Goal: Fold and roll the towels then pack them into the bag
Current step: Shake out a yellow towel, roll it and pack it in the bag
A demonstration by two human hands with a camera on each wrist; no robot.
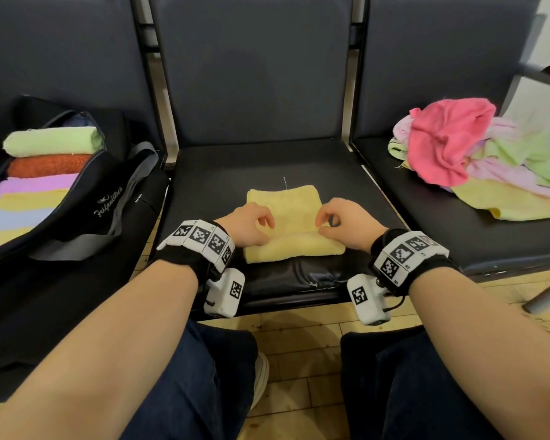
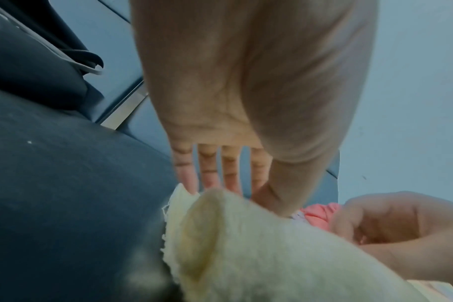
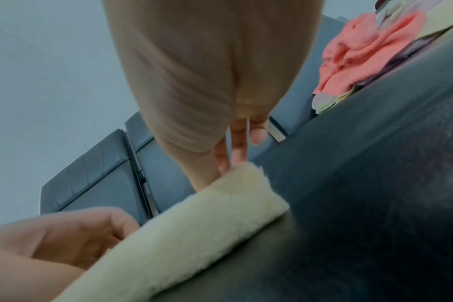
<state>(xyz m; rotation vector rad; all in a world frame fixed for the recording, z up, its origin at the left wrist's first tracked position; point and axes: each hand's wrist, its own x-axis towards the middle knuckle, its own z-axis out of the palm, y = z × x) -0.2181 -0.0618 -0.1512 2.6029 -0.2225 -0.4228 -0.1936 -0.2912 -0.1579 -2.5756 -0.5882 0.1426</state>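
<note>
A yellow towel [image 1: 286, 203] lies on the middle black seat [image 1: 356, 192], its near edge rolled into a thick tube [image 1: 299, 247]. My left hand [image 1: 262, 225] grips the left part of the roll with curled fingers. My right hand [image 1: 323, 225] pinches the roll's top edge between thumb and forefinger. In the left wrist view the left hand [image 2: 241, 190] reaches over the roll's end [image 2: 259, 255]. In the right wrist view the right hand [image 3: 220, 171] touches the other end of the towel [image 3: 194, 228]. The open black bag [image 1: 92, 198] on the left seat holds several rolled towels [image 1: 51, 141].
A heap of loose towels [image 1: 458, 147], pink on top, lies on the right seat. The seat backrests rise just behind the towel. A grey metal leg [image 1: 546, 293] slants at the right. My knees and a wooden floor [image 1: 299, 344] are below the seat's front edge.
</note>
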